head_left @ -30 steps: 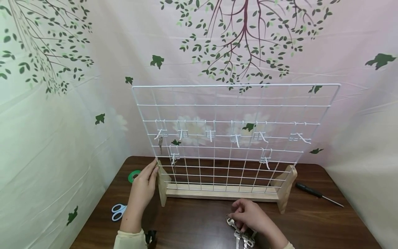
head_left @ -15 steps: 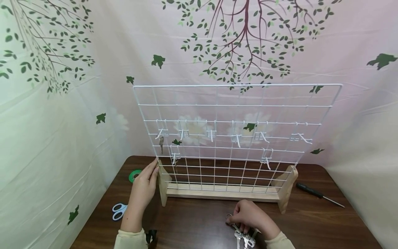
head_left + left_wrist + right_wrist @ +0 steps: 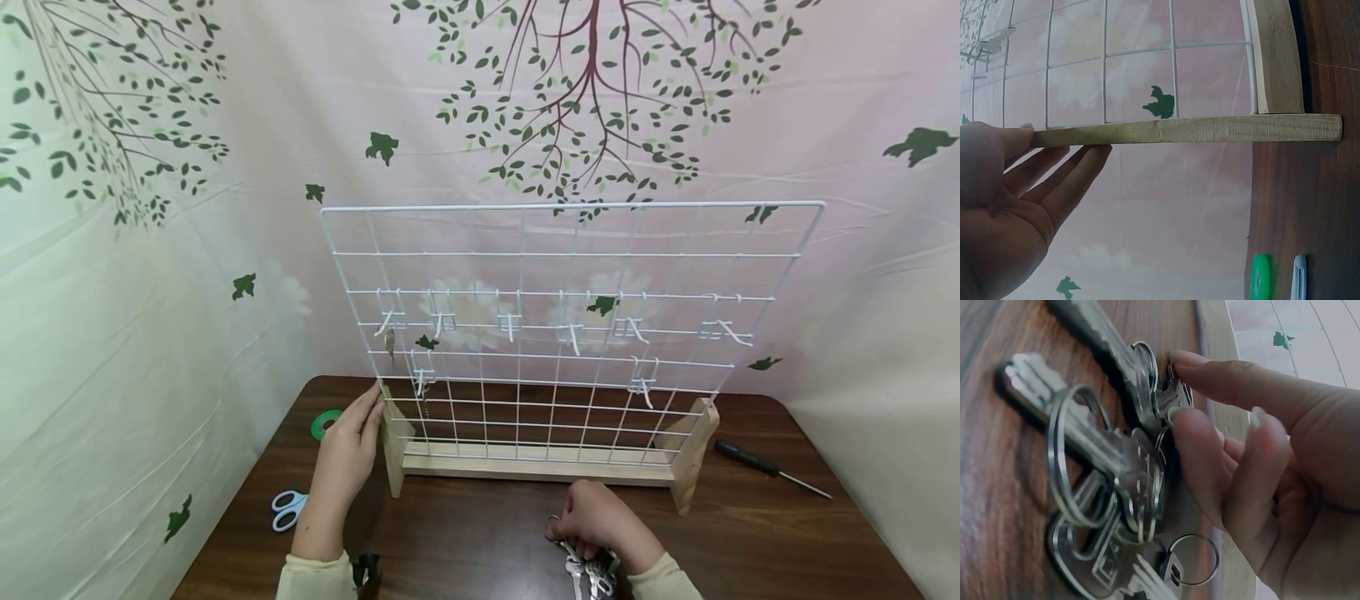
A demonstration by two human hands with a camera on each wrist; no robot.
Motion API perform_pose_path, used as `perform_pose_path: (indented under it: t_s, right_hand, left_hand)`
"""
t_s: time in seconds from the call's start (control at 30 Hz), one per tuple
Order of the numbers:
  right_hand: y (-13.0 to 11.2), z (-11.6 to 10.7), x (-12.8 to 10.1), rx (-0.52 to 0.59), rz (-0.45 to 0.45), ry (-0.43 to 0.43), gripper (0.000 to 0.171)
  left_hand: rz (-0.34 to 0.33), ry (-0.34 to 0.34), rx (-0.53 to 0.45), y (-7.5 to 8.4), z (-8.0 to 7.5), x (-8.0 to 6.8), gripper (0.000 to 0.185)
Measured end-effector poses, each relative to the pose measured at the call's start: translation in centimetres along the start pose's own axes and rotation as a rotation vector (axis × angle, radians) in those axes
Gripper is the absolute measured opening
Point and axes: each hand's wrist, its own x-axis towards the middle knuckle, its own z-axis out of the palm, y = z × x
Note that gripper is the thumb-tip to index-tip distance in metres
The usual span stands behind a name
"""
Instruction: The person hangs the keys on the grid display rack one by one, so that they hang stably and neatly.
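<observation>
The table (image 3: 480, 542) carries the wire rack (image 3: 570, 250) on its wooden base. Your left hand (image 3: 347, 454) lies with straight fingers against the rack's left foot (image 3: 1197, 130), gripping nothing. Your right hand (image 3: 600, 521), fingers curled, pinches one key from the keys (image 3: 1110, 481) lying on the table just before the rack. Scissors (image 3: 287, 509) and green tape (image 3: 324, 424) lie left, a screwdriver (image 3: 768, 469) right.

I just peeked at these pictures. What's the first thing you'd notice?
A big white wire grid stands on a wooden base in the middle of the brown table. The left hand rests against its left post, and the right hand pinches a pile of silver keys in front.
</observation>
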Motion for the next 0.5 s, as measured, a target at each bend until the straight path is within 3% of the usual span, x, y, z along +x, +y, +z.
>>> perform_pose_path:
  t_s: [0.5]
  right_hand:
    - [0.25, -0.11, 0.34, 0.040, -0.044, -0.111, 0.029]
  left_hand:
    - [0.003, 0.004, 0.006, -0.08, 0.13, 0.05, 0.045]
